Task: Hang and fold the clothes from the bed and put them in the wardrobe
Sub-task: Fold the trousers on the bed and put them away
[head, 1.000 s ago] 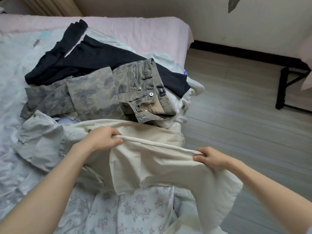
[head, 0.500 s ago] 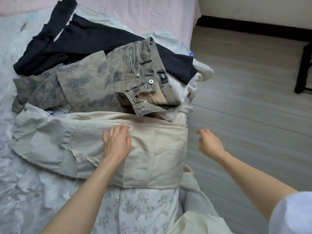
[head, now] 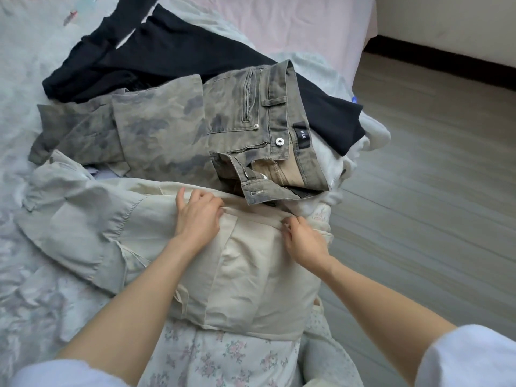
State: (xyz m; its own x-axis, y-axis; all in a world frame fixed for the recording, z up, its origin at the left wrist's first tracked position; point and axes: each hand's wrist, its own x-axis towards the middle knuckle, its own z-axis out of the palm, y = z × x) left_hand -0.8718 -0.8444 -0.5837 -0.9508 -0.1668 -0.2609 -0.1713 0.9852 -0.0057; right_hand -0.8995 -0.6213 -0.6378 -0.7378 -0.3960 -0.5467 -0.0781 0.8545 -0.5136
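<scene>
both my hands pinch the cream garment's far folded edge, left hand and right hand near together; its long axis runs left-right.

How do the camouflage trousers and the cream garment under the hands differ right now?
The camouflage trousers are grey-green and patterned; the cream garment is plain and pale. The trousers lie untouched with the fly open and a button showing, while the left hand and the right hand both hold the cream garment along its far edge. The trousers lie farther up the bed; the cream garment is nearest the person. Both lie on the bed in the clothes pile.
</scene>
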